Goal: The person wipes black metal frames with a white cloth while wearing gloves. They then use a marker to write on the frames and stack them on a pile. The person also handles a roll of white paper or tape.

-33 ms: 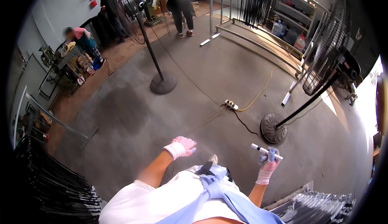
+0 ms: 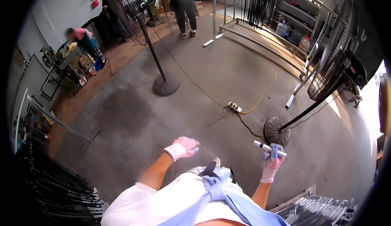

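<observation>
My right hand [image 2: 272,165], in a pink and white glove with bluish fingertips, grips a white marker pen [image 2: 262,145] with a dark band. The pen lies crosswise, sticking out past both sides of the fingers. Out in front of my body, my left hand [image 2: 183,147] wears a matching glove. Its fingers are curled together, and no object shows in them. Both hands are above the grey floor, apart from each other.
A pedestal fan's base [image 2: 166,84] stands ahead left; another fan's base [image 2: 277,130] is near my right hand. Cables run from a power strip [image 2: 233,107]. Black strips hang on racks at left [image 2: 53,181] and far right [image 2: 254,6]. Several people work at the back.
The surroundings have shifted very slightly in the view. Both hands keep nearly the same pose, and the pen stays in my right hand.
</observation>
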Available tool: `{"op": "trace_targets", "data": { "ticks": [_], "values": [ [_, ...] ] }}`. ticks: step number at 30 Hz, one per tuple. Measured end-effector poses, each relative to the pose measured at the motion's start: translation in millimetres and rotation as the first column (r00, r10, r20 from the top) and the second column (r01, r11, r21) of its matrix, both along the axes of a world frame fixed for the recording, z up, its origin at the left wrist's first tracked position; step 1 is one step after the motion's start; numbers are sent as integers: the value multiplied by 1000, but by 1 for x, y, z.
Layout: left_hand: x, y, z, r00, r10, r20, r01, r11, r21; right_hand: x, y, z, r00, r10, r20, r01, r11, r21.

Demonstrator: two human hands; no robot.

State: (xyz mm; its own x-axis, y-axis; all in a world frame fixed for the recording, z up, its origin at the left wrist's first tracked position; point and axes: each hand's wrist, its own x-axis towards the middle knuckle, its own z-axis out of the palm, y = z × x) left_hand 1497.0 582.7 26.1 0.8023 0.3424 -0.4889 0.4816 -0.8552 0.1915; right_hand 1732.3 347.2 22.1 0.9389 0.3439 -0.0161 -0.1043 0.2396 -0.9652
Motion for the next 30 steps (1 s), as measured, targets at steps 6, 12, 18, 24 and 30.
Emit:
{"op": "trace_targets", "data": {
  "ticks": [6, 12, 18, 24, 30],
  "values": [
    [69, 85, 3, 685, 506, 524, -217, 828, -517, 70, 184, 66, 833, 522, 183, -493, 851, -183],
    [165, 198, -4, 340, 743, 576, 166, 556, -815, 110, 344, 57, 535, 845, 8, -838, 532, -123],
    [273, 353, 27, 451, 491, 746, 10, 832, -554, 201, 488, 60, 438, 898, -40, -895, 433, -106],
    [371, 485, 40, 589, 205, 782, -6, 968, -249, 292, 592, 60, 639, 769, 3, -769, 639, 1],
    [459, 603, 16, 639, 114, 761, -130, 991, -39, 405, 718, 22, 767, 630, -118, -620, 776, 112]
  ]
}}
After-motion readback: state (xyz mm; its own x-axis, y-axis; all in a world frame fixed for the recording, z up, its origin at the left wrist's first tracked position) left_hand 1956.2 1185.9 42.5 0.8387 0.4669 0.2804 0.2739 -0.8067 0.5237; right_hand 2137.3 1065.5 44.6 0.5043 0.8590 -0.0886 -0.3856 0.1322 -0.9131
